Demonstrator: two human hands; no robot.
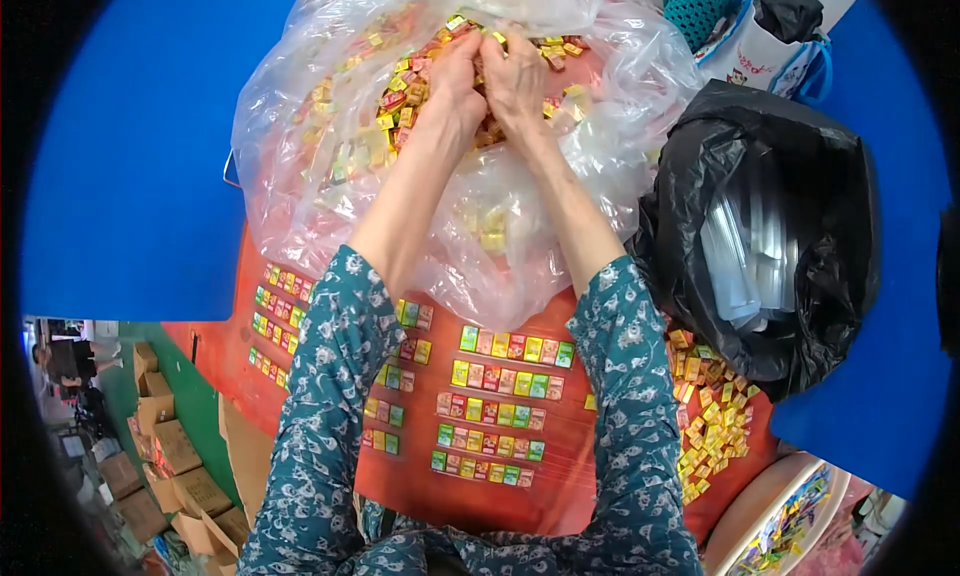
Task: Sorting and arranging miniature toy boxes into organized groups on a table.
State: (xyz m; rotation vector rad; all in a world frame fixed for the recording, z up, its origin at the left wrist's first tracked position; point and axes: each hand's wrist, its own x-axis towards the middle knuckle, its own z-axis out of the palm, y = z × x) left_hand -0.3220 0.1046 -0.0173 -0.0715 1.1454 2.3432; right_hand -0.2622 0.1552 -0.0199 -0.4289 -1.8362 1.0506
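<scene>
Both hands, L hand (455, 81) and R hand (515, 86), are side by side over the small boxes (397, 98) piled in the clear bag (268, 171), fingers curled in, tips close; can't tell if anything's pinched, b/c the finger backs hide it. Main risk, imo: loose film snagging a wrist & dragging the bag's near side over the neat rows (490, 412), knocking boxes out of line. Patterned sleeves (335, 351) hang over the rows too, so a low pull back could brush them. Spillage is poss. if the bag's soft wall tips. On R, the black bag (672, 201) w/ clear strips (735, 261) crowds the R forearm; a wide elbow might bump it into the loose yellow boxes (715, 421), near the counter (420, 491) edge by the basin (722, 548). L edge drops to green floor (192, 368). Open room: mainly the bare strip btwn rows & body; little sideways.
</scene>
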